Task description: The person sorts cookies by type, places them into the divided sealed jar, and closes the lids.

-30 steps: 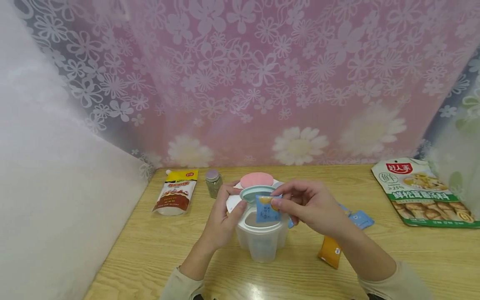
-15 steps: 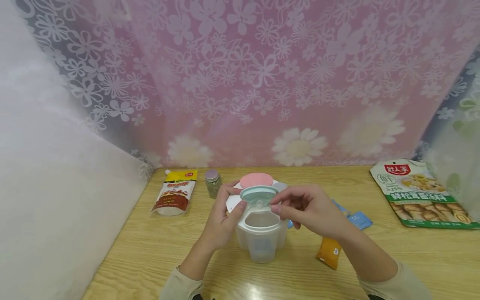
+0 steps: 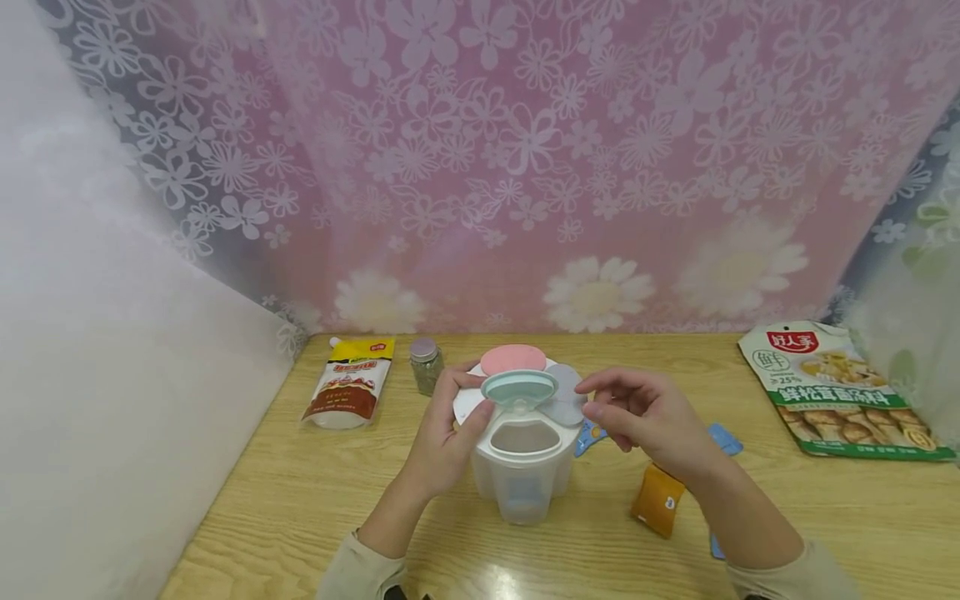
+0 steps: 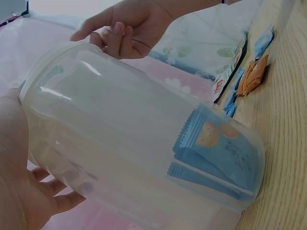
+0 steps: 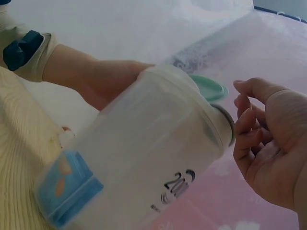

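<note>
A translucent storage canister (image 3: 486, 475) with several coloured lids stands on the table. Its pale green lid (image 3: 521, 387) is flipped up over an open compartment. My left hand (image 3: 446, 442) grips the canister's upper left side, thumb on the top. Small blue snack packets (image 4: 216, 153) lie at the bottom, as the left wrist view shows. My right hand (image 3: 648, 417) is just right of the grey lid (image 3: 562, 400), fingers loosely bent, holding nothing. An orange packet (image 3: 658, 500) lies below that hand. Around it are blue packets (image 3: 725, 439), partly hidden by the hand and forearm.
A yellow, white and brown pouch (image 3: 348, 383) and a small jar (image 3: 427, 367) are at the back left. Against the right side lies a large food bag (image 3: 843, 392) with mushrooms printed on it. A floral curtain (image 3: 525, 167) hangs behind the table.
My right hand held a blue packet above the open compartment, then let it go inside. Since then the hand has moved to the right. The left hand keeps its grip.
</note>
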A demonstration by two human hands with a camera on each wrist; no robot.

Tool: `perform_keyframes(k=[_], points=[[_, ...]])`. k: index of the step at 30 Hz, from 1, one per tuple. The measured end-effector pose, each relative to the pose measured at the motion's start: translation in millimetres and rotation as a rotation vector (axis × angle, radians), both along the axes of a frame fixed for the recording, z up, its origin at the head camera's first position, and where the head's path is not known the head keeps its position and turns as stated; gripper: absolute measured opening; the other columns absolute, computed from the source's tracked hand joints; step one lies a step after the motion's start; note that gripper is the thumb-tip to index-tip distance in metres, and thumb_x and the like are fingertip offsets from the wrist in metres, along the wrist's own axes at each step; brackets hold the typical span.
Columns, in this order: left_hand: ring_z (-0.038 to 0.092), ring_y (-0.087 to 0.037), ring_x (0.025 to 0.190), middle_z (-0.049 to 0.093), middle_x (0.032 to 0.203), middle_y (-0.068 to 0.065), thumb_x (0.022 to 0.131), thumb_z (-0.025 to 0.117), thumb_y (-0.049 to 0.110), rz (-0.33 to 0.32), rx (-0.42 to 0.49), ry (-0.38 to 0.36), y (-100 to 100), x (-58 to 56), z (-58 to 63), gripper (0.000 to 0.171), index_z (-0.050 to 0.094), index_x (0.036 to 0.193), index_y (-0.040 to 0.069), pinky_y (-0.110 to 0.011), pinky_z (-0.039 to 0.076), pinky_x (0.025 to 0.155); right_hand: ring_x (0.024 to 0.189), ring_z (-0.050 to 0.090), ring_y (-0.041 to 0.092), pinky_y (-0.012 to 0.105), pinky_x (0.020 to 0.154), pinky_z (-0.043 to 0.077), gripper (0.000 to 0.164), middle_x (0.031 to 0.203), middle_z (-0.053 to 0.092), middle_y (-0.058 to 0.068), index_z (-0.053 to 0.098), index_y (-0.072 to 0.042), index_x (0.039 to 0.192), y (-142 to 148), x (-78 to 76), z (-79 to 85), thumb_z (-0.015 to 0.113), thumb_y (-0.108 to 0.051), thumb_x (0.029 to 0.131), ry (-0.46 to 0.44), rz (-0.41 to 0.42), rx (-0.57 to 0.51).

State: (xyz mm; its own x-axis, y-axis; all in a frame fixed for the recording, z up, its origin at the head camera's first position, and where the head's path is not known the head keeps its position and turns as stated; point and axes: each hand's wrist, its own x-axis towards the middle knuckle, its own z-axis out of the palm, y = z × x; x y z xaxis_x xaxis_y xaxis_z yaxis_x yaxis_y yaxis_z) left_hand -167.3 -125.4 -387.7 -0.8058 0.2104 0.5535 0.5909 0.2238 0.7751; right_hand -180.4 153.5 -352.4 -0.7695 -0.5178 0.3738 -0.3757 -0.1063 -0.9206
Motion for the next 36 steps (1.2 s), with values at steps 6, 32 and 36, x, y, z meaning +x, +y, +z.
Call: perform_keyframes(k=[6,32,36], points=[[0.048,-0.029,0.137,0.048,0.145,-0.011,0.098,0.055,0.013,0.005,-0.006,-0.015,1,2.0,-1.5,0.022,0.05,0.118,0.009,-0.041,0.043,0.109,0.052,0.035,0.022,0.036,0.042,0.031,0.033,0.085,0.063,-0.008,0.066,-0.01,0.117,16,-5.1,-13.8,0.055,0.011,0.094,0.002,0.018,-0.028],[0.051,-0.03,0.134,0.046,0.147,-0.011,0.097,0.055,0.014,0.004,-0.004,-0.024,0,0.0,-1.8,0.022,0.049,0.119,0.008,-0.038,0.046,0.107,0.053,0.045,0.009,0.029,0.05,0.042,0.036,0.087,0.059,0.007,0.063,-0.006,0.124,35,-57.2,-68.3,0.072,-0.021,0.092,-0.154,-0.118,0.398],[0.051,-0.03,0.134,0.046,0.147,-0.012,0.098,0.055,0.014,0.008,-0.001,-0.028,1,-0.7,-2.2,0.023,0.049,0.119,0.009,-0.038,0.047,0.105,0.054,0.047,0.008,0.023,0.051,0.039,0.043,0.085,0.058,0.007,0.062,-0.005,0.126,36,-66.4,-81.7,0.076,-0.02,0.088,-0.153,-0.109,0.469]])
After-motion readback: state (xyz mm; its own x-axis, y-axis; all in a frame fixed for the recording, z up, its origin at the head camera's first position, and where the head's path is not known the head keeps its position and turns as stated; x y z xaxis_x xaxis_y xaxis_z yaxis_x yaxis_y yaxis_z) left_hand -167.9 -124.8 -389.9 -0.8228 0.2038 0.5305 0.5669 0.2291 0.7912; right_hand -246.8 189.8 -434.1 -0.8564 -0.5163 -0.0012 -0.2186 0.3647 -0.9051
